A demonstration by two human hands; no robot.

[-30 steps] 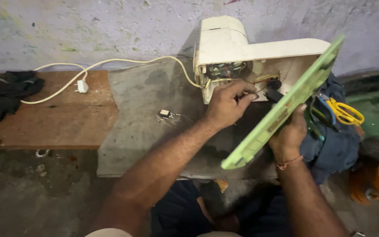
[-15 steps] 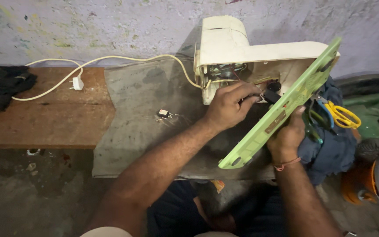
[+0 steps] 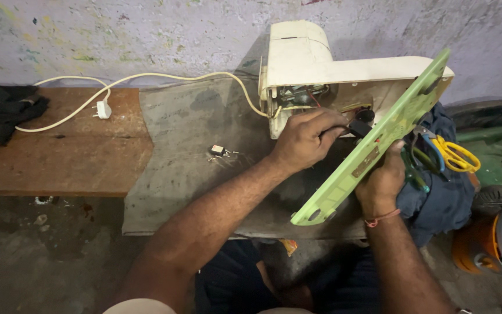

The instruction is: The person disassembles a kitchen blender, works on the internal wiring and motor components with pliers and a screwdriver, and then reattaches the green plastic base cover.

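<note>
Cream-coloured sewing machine [image 3: 321,64] is lying on its side at the far edge of a grey cloth [image 3: 193,151], its head against the wall and its underside facing the person. The cloth is covering the right end of a wooden bench [image 3: 59,157]. A green base plate [image 3: 373,145] is tilting up off the machine's underside, exposing wiring and metal parts inside the head. The left hand [image 3: 303,139] is reaching into the opened body, fingers curled narrowly around a small black part [image 3: 358,128]; whether they are gripping it firmly cannot be told. The right hand [image 3: 382,180] is wrapping its fingers around the lower edge of the green plate and propping it up. A white power cord [image 3: 146,78] is running from the machine along the far edge to a plug [image 3: 104,109] lying on the bare wood. A small switch-like component [image 3: 217,151] is sitting on the cloth, near the left forearm. Yellow-handled scissors [image 3: 454,154] are resting on a blue cloth [image 3: 443,197] just beyond the right hand. A black rag [image 3: 4,113] is lying at the bench's left end.
</note>
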